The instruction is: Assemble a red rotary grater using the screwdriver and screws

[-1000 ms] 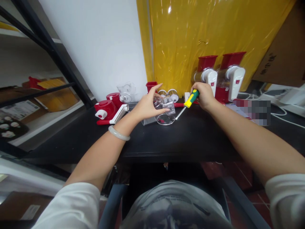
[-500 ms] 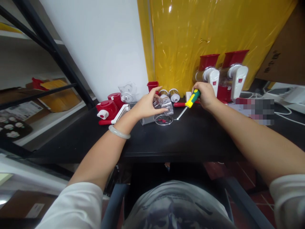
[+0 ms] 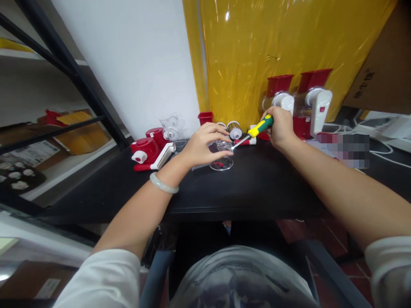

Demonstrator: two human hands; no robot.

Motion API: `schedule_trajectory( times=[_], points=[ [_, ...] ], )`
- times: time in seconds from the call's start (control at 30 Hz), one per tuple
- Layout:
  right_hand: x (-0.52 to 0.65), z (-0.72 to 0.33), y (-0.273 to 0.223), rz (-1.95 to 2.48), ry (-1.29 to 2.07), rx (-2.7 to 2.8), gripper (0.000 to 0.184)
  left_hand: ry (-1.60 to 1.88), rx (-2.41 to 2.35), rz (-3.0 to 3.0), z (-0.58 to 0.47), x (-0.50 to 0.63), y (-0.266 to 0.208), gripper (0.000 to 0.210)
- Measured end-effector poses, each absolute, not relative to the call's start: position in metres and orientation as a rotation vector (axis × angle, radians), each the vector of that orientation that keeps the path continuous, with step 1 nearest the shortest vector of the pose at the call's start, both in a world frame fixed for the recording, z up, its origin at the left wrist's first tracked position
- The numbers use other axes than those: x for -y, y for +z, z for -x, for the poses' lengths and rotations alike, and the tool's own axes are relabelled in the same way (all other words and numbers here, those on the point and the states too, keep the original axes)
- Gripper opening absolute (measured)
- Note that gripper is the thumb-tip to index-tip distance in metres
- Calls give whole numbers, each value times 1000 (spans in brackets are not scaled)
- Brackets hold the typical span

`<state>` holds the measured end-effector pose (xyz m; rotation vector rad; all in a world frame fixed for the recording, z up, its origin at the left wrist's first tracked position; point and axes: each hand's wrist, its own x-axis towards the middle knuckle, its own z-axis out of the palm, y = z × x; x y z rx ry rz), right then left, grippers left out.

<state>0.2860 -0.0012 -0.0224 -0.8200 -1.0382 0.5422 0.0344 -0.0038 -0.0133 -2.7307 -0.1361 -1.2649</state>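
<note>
My left hand [image 3: 205,145] is curled around a clear plastic part [image 3: 224,146] over the black table, its fingers covering much of it. In my right hand [image 3: 280,127] is a screwdriver with a green and yellow handle [image 3: 261,126]. Its metal shaft slants down to the left, and the tip meets the clear part near my left fingertips; whether it sits in a screw is too small to tell. Below my left hand rests a clear round base [image 3: 222,164] with small red pieces showing in it.
Red grater bodies [image 3: 146,152] with a white crank [image 3: 163,156] stand at left. Metal drums [image 3: 234,129] and a red hopper [image 3: 205,117] lie behind my hands. Two assembled red-and-white graters [image 3: 316,102] stand at back right. A black shelf frame [image 3: 73,72] rises at far left.
The screwdriver has moved up and left, bringing its tip to the clear part. My left hand has turned the clear part and covers more of it.
</note>
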Motion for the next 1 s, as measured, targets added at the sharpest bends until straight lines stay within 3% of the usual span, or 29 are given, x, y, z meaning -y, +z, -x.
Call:
schedule_trajectory(
  times=[0.4,0.7,1.0],
  points=[
    [4,-283,-18,891,519,933,28,-1221,108,2720,-38,5,-19,4],
    [3,-283,-19,821,498,907,26,-1265,220,2679,-38,4,-22,15],
    [3,-281,-19,819,479,906,24,-1334,175,2643,-41,4,-22,6]
  ],
)
